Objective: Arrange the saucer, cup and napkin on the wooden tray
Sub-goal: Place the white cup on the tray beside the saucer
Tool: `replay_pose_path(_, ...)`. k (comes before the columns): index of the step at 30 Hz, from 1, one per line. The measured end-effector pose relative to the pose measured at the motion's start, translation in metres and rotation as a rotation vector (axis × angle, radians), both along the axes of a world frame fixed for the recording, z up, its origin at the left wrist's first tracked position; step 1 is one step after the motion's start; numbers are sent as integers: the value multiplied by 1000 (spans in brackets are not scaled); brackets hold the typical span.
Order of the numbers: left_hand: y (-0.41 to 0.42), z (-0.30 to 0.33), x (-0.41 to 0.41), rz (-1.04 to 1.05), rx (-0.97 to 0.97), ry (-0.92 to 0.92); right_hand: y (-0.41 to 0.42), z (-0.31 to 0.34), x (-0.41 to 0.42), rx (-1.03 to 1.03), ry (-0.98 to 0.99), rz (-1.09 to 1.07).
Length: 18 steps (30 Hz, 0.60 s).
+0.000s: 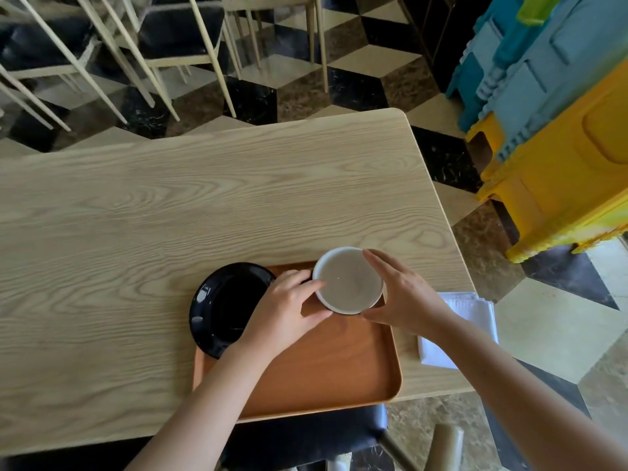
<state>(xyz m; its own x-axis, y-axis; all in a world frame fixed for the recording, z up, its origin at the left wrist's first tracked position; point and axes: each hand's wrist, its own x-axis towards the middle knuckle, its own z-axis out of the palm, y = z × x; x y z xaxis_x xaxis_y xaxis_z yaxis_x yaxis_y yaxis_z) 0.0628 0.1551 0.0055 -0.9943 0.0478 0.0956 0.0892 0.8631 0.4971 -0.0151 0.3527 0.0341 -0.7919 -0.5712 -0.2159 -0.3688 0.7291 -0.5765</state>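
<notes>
A white cup [348, 280] sits over the far right corner of the orange-brown wooden tray [326, 368]. My left hand [285, 312] grips the cup's left side and my right hand [401, 294] cups its right side. A black saucer [217, 300] lies at the tray's far left corner, partly overhanging the tray edge onto the table; my left wrist covers part of it. A folded white napkin [475, 311] lies on the table right of the tray, partly hidden under my right forearm.
The pale wooden table [170, 205] stretches left and far of the tray. A dark chair seat [306, 436] sits below the near edge. Chairs [136, 45] stand beyond the table, and blue and yellow plastic crates [560, 130] are stacked at the right.
</notes>
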Motion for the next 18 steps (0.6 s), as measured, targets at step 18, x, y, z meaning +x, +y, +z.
replay_pose_path(18,1,6,1,42,-43,-46,-3,-1,5,69,88,9)
